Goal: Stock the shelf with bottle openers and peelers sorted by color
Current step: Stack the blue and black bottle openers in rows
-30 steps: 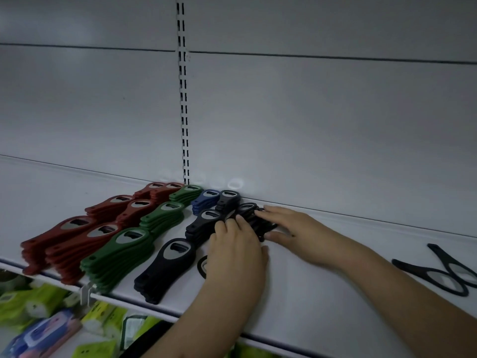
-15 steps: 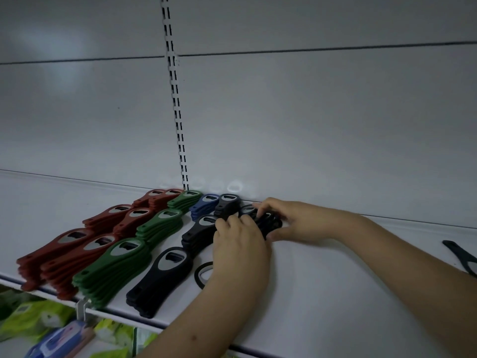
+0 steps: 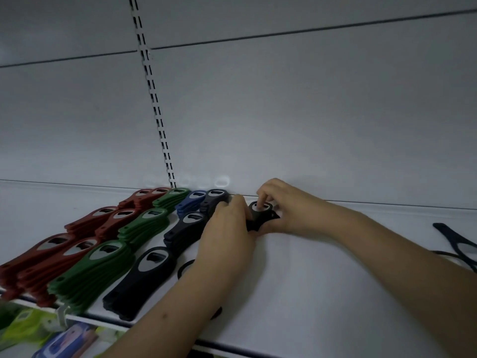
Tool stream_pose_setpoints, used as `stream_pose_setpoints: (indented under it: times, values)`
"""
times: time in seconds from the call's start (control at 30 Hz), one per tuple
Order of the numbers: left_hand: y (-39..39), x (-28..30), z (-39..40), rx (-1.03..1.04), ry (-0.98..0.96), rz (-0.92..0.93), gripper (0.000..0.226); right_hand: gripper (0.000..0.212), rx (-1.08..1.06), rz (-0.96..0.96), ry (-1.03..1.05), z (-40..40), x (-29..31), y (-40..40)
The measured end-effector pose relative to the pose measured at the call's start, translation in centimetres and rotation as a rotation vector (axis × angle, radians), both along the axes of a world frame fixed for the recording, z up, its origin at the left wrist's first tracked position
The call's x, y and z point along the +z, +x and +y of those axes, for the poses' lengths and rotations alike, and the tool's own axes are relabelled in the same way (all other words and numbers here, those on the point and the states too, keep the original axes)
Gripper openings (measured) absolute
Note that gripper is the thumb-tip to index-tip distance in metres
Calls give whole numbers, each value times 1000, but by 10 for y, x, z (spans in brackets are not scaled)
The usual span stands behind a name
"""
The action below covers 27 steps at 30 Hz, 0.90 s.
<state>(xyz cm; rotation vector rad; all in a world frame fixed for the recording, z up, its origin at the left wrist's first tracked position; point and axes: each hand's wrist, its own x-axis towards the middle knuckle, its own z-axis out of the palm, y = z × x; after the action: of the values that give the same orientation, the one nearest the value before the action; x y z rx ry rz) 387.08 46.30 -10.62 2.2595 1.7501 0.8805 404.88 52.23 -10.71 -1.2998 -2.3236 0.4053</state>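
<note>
Stacks of bottle openers lie in rows on the white shelf point(image 3: 322, 293): red stacks point(image 3: 49, 254) at the left, green stacks point(image 3: 100, 267) beside them, a small blue stack point(image 3: 192, 201) near the back, and black stacks point(image 3: 144, 277) to the right of the green. Both hands meet on a small pile of black openers point(image 3: 259, 213) by the back wall. My left hand point(image 3: 227, 233) presses against its left side. My right hand point(image 3: 286, 208) grips its top and right side with the fingers curled.
A thin black loop point(image 3: 184, 268) lies on the shelf under my left forearm. Dark-handled peelers point(image 3: 456, 241) rest at the far right. A slotted upright point(image 3: 152, 99) runs up the back panel. Green and blue packets point(image 3: 38, 337) fill the shelf below.
Both hands have pushed the pile of black openers farther back toward the wall, and my right fingers have curled over its top. The camera has shifted to the right.
</note>
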Motion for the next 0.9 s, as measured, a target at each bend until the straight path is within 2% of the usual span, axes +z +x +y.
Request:
stream_pose_setpoints:
  times: [0.13, 0.27, 0.4, 0.47, 0.57, 0.6, 0.7, 0.77, 0.9]
  values:
    - [2, -3, 4, -29, -5, -21, 16, 36, -31, -20, -120, -1, 8, 10]
    - [4, 2, 8, -21, -46, 6, 30, 29, -33, -9, -151, -4, 16, 12]
    - [0, 9, 19, -19, -64, 41, 20, 38, -90, 20, -140, -1, 19, 14]
    - [-1, 10, 22, -32, -96, 39, 27, 49, -112, 33, -150, -2, 20, 13]
    - [0, 12, 24, -41, -137, 94, 47, 75, -82, -142, -171, -3, 22, 12]
    - [0, 13, 25, -32, -130, 131, 48, 78, -74, -201, -176, -3, 22, 12]
    - [3, 10, 25, -15, -92, 191, 36, 55, -78, -240, -129, -2, 19, 11]
    - [6, 6, 23, -14, -58, 163, 37, 46, -89, -232, -85, -3, 16, 9]
    - [4, 2, 16, -14, -50, 43, 57, 63, -140, -217, -45, -5, 12, 5]
